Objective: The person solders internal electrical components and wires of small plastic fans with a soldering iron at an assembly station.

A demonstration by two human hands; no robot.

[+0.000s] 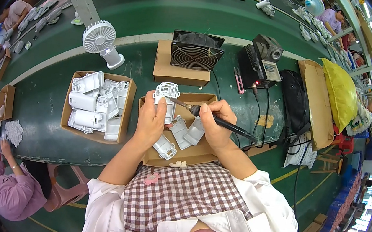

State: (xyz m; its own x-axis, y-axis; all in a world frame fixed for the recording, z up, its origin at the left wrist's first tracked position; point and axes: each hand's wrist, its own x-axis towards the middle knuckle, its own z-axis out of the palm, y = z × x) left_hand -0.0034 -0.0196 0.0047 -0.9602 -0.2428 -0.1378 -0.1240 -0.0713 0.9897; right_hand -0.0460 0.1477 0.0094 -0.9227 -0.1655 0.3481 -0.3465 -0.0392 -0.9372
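My left hand [152, 117] is closed around a white plastic housing [168, 89], holding it up over a cardboard box. In my right hand [215, 124] is a soldering iron [224, 124] with a black handle, gripped like a pen. Its metal tip points left and meets the housing near my left thumb; whether it touches cannot be made out. Below my hands, the open cardboard box [199, 157] holds several more white housings [178, 131]. To the left, a second cardboard box [127, 111] is filled with similar white housings [88, 118].
Behind the boxes stand a small white fan [99, 37] and a black cooling fan [196, 55] on a carton. The soldering station [257, 62] sits at the back right, tweezers [239, 81] beside it and its cable trailing forward. A black bag [294, 101] lies right. A co-worker [19, 188] sits left.
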